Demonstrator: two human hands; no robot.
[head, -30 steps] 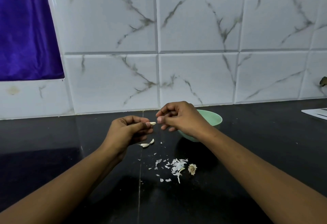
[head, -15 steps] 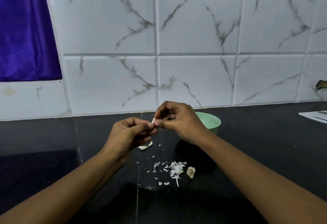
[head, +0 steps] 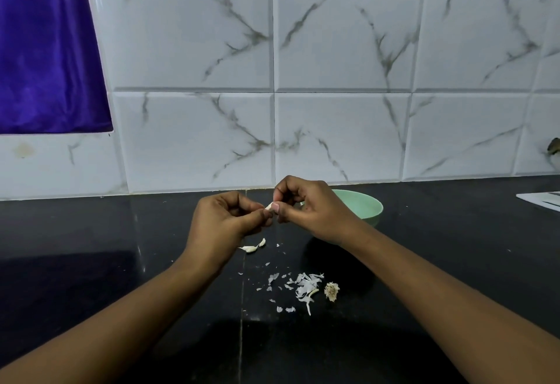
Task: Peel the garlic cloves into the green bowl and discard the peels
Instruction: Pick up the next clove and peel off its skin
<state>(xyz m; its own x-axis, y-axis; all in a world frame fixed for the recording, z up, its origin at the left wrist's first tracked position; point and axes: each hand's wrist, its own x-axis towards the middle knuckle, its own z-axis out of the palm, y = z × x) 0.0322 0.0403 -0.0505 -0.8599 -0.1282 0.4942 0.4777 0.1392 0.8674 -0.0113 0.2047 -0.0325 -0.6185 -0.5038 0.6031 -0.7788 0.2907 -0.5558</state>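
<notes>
The garlic clove (head: pixel 269 206), small and pale, is pinched between the fingertips of the left grip (head: pixel 225 223) and the right grip (head: pixel 309 210). Both have their fingers curled on it, above the glossy black surface (head: pixel 91 247) and just left of the green bowl (head: pixel 368 206). Behind stands a wall of white tiles (head: pixel 194 135) with grey veins, a purple cloth (head: pixel 45 50) hangs at the far left, and two more cloves (head: pixel 253 247) and white peels (head: pixel 303 286) lie nearer on the surface.
</notes>
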